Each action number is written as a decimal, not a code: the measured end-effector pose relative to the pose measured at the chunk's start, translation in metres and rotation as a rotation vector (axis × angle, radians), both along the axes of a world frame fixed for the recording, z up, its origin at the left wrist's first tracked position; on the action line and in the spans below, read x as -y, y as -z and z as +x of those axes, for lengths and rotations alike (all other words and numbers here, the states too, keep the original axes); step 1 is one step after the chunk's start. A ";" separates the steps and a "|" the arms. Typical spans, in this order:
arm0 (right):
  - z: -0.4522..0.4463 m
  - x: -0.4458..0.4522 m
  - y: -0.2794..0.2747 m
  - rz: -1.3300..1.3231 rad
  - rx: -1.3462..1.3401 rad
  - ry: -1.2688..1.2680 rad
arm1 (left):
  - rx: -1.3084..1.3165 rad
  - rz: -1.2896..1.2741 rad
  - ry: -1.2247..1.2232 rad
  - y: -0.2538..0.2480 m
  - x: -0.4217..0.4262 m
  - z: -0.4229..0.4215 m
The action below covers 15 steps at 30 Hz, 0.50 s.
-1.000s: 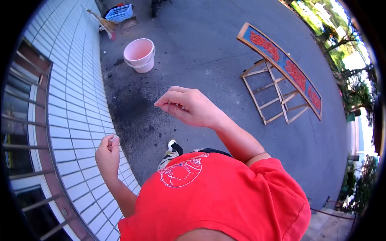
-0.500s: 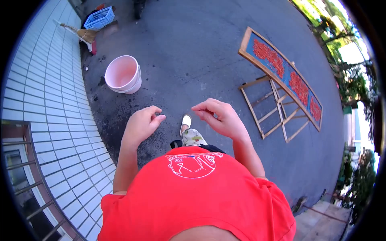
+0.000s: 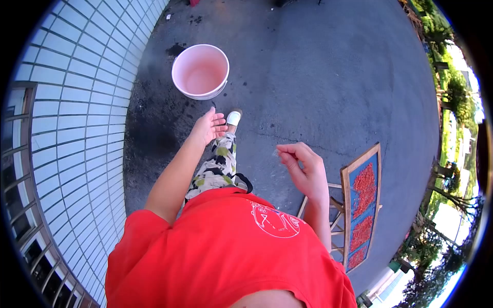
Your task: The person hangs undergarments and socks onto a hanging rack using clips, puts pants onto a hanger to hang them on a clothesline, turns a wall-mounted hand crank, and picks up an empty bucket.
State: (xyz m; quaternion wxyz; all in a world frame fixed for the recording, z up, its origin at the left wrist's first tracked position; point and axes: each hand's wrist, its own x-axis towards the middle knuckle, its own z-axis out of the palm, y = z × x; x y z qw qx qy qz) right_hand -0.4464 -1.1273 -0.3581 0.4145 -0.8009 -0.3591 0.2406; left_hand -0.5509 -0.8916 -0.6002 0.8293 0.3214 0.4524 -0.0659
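Observation:
My left hand [image 3: 209, 127] reaches forward, holding nothing, with its fingers apart. It is nearest to a pale pink bucket [image 3: 201, 72], which stands on the ground just beyond the fingertips; hand and bucket look apart. The bucket's inside shows nothing in it, and a handle hangs at its right side. My right hand [image 3: 304, 167] is held out over the ground with loosely bent fingers, the thumb slightly off the index finger. Nothing shows in it. To its right stands a wood-framed screen [image 3: 377, 174] on a wooden stand, with red pieces [image 3: 364, 190] spread in several patches.
A white tiled wall [image 3: 77, 118] with a barred window [image 3: 25, 169] runs along the left. Dark wet marks [image 3: 149, 133] spot the grey ground [image 3: 318, 77]. My shoe [image 3: 233, 118] is just behind the bucket. Trees [image 3: 459, 97] line the right.
The bucket is nearer and further right in view. The wooden screen has shifted down and turned. My left hand has stretched forward and opened its fingers; my right hand stays bent and slightly lower.

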 end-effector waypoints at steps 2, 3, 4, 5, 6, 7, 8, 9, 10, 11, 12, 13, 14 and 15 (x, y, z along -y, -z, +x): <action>0.038 -0.020 0.012 -0.098 0.010 0.006 | -0.113 -0.136 -0.281 0.075 -0.029 0.020; 0.058 -0.031 0.022 -0.116 0.008 -0.009 | -0.118 -0.155 -0.295 0.110 -0.039 0.033; 0.074 -0.040 0.034 -0.135 -0.045 0.040 | -0.222 -0.123 -0.343 0.141 -0.051 0.046; 0.094 -0.049 0.043 -0.160 -0.098 0.083 | -0.331 -0.099 -0.397 0.167 -0.060 0.061; 0.111 -0.061 0.048 -0.186 -0.093 0.079 | -0.389 -0.098 -0.441 0.189 -0.067 0.070; 0.123 -0.069 0.052 -0.216 -0.114 0.068 | -0.456 -0.092 -0.472 0.203 -0.070 0.075; 0.135 -0.082 0.060 -0.227 -0.202 0.088 | -0.514 -0.117 -0.517 0.218 -0.076 0.081; 0.148 -0.096 0.071 -0.224 -0.283 0.110 | -0.524 -0.117 -0.518 0.227 -0.087 0.092; 0.159 -0.107 0.081 -0.254 -0.294 0.045 | -0.565 -0.136 -0.550 0.234 -0.092 0.098; 0.166 -0.118 0.089 -0.283 -0.308 0.028 | -0.611 -0.162 -0.582 0.243 -0.094 0.102; 0.171 -0.127 0.098 -0.300 -0.343 0.016 | -0.621 -0.203 -0.641 0.249 -0.100 0.105; 0.176 -0.135 0.108 -0.315 -0.375 0.001 | -0.633 -0.215 -0.651 0.275 -0.103 0.101; 0.181 -0.143 0.117 -0.375 -0.409 -0.026 | -0.653 -0.261 -0.738 0.300 -0.108 0.094; 0.189 -0.152 0.125 -0.388 -0.417 -0.043 | -0.673 -0.303 -0.828 0.313 -0.114 0.095</action>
